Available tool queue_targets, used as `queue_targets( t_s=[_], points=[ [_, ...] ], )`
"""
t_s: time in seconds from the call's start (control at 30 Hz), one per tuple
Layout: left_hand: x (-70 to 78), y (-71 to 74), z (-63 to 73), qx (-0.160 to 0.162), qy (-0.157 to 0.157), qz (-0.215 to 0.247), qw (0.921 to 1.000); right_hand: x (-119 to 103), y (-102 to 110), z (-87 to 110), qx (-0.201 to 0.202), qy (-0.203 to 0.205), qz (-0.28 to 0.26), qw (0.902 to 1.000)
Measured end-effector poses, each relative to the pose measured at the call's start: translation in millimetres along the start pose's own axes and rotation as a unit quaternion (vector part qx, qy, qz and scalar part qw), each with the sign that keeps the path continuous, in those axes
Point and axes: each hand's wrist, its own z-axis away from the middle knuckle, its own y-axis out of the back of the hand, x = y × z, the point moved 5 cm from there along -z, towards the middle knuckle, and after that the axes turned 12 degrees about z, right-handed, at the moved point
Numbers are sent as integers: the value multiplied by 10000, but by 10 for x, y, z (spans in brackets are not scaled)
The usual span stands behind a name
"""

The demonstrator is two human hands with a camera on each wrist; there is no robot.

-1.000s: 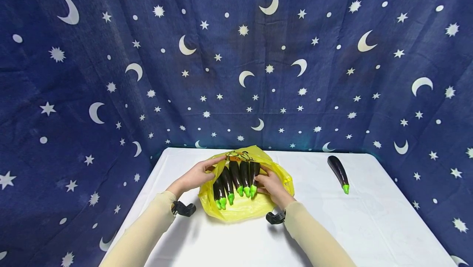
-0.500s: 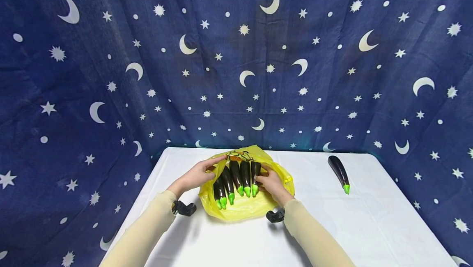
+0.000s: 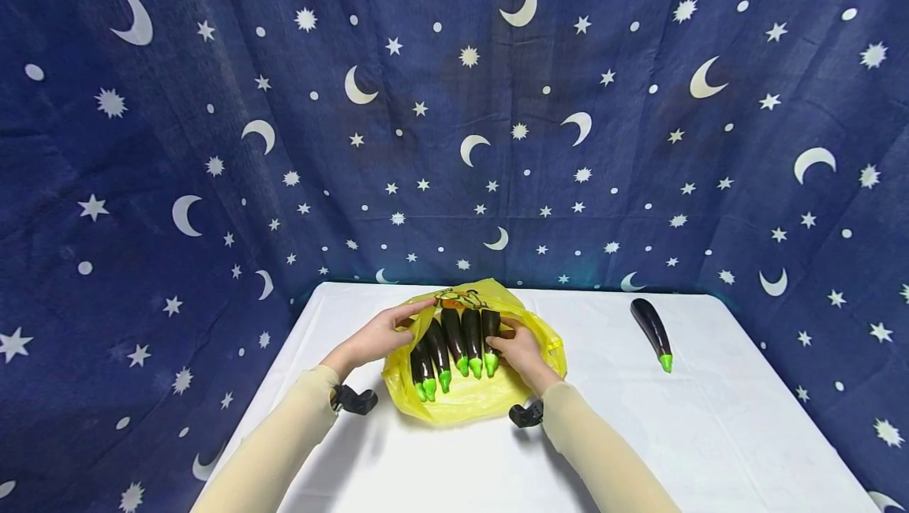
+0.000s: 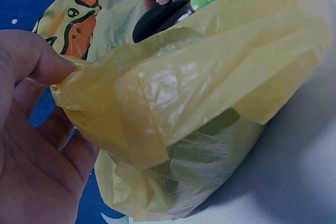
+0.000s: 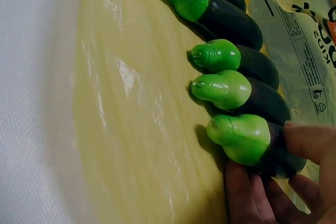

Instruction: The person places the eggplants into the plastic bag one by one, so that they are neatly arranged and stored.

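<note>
A yellow plastic bag (image 3: 461, 410) lies on the table with its mouth toward me and several eggplants inside, side by side, green stem ends facing me. My left hand (image 3: 372, 339) pinches the bag's upper left rim between thumb and fingers, lifting it; the left wrist view shows the thumb (image 4: 50, 64) on the crumpled film. Inside the bag, my right hand (image 3: 521, 351) grips the rightmost eggplant (image 3: 491, 331). In the right wrist view, its thumb lies on the dark body and its fingers (image 5: 244, 195) reach below. The eggplants' far ends are partly hidden.
One more eggplant (image 3: 651, 331) lies alone at the right on the white-covered table (image 3: 710, 418). Behind the table hangs a dark blue curtain (image 3: 454, 118) with moons and stars. Black wrist cameras (image 3: 353, 400) sit on both wrists.
My right hand's thumb has shifted slightly along the rightmost eggplant, which has moved a touch to the right. The left hand and the bag look the same.
</note>
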Motion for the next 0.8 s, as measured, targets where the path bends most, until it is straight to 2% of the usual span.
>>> queue_targets(
  t_s=[0.5, 0.8],
  points=[
    [-2, 8, 5, 70, 77, 44, 9999, -19, 0, 34, 143, -16, 110, 9998],
    [-11, 14, 12, 65, 123, 64, 9999, -15, 24, 115, -18, 174, 39, 9998]
  ],
)
